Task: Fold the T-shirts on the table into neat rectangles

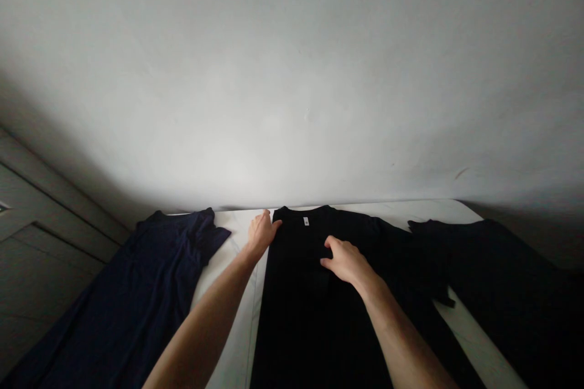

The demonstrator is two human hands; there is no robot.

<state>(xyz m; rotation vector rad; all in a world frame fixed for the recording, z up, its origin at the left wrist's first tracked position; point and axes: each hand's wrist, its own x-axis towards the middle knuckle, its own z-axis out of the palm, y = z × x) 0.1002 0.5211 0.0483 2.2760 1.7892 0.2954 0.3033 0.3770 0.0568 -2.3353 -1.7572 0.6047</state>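
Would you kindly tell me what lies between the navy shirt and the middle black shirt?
A strip of white table, with the left forearm over it, shows in the head view.

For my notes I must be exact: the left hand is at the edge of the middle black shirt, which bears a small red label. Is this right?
Only the colour is wrong: the small label is white, not red, as the head view shows. The left hand is at the edge of the middle black shirt.
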